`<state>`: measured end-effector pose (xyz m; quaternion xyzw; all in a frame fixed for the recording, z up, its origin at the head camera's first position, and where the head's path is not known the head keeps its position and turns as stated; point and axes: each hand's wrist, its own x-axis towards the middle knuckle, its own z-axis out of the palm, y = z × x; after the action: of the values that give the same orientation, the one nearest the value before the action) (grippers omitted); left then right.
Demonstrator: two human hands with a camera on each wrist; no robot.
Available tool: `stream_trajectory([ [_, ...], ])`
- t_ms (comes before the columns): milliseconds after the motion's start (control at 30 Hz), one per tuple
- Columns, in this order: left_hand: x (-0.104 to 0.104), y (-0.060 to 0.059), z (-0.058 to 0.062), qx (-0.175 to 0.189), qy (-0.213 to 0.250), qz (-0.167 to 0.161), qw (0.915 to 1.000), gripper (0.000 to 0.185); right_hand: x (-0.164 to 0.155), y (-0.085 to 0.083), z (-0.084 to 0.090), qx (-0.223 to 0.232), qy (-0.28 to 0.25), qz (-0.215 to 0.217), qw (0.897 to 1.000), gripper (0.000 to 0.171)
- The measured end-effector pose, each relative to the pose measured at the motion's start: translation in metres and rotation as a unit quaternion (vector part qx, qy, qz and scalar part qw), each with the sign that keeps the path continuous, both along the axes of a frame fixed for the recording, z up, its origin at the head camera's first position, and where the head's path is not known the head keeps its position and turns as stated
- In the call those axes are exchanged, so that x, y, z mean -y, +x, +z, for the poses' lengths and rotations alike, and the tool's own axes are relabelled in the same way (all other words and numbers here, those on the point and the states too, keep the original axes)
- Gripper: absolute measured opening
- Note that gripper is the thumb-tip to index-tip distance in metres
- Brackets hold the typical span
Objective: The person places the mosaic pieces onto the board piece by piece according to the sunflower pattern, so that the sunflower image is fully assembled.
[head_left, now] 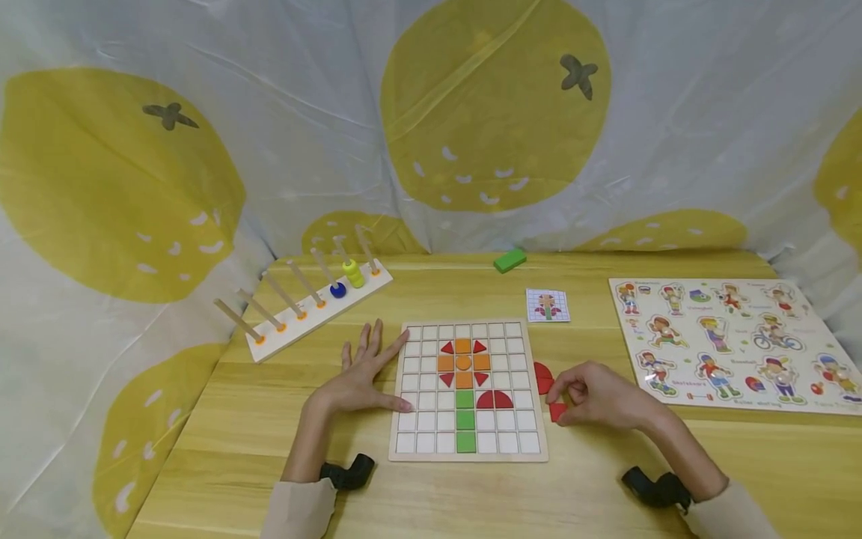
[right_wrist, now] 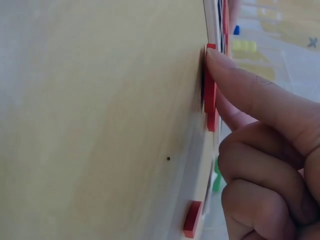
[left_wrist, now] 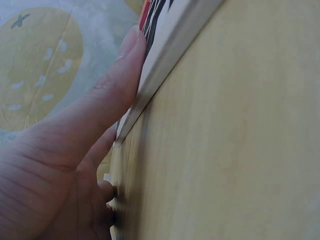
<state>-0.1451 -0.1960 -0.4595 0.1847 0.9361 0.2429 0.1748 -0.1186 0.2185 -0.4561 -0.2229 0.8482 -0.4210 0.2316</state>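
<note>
A square wooden grid board (head_left: 407, 442) lies on the table, bearing orange, green and red flat pieces. My left hand (head_left: 360, 378) spreads along its left side, with thumb and index finger touching that edge. Just past the right edge, my right hand (head_left: 599, 397) pinches a small flat red piece (head_left: 557, 412) between thumb and index finger; the fingers hide part of its outline. Beside the fingertips lie red rounded pieces (head_left: 542, 373). Another red piece (right_wrist: 192, 219) shows on the table in the right wrist view. Two red quarter circles (head_left: 494, 400) sit together on the board.
A small pattern card (head_left: 548, 305) lies behind the board's right corner, with a green block (head_left: 509, 260) farther back. At left stands a peg rack (head_left: 323, 311) with blue and yellow-green beads. A picture puzzle board (head_left: 734, 344) covers the right side.
</note>
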Motion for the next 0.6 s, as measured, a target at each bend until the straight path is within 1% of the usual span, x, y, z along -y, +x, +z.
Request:
stream_trajectory([
  [133, 0.0, 0.0, 0.001, 0.001, 0.0, 0.001, 1.0, 0.116, 0.003, -0.001, 0.003, -0.012, 0.015, -0.013, 1.0, 0.021],
  [200, 0.0, 0.0, 0.001, 0.003, -0.003, 0.002, 1.0, 0.116, 0.009, -0.001, 0.007, -0.008, 0.006, -0.019, 1.0, 0.022],
  [300, 0.0, -0.001, 0.001, 0.003, -0.003, 0.003, 1.0, 0.116, 0.026, 0.001, 0.012, 0.01, -0.012, -0.021, 1.0, 0.023],
  [400, 0.0, -0.001, 0.001, 0.003, -0.005, 0.002, 1.0, 0.117, 0.048, 0.003, 0.015, 0.02, -0.018, -0.011, 1.0, 0.024],
  [600, 0.0, 0.0, 0.003, 0.007, -0.002, 0.003, 1.0, 0.117, 0.082, 0.005, 0.013, 0.002, -0.009, 0.021, 1.0, 0.017],
])
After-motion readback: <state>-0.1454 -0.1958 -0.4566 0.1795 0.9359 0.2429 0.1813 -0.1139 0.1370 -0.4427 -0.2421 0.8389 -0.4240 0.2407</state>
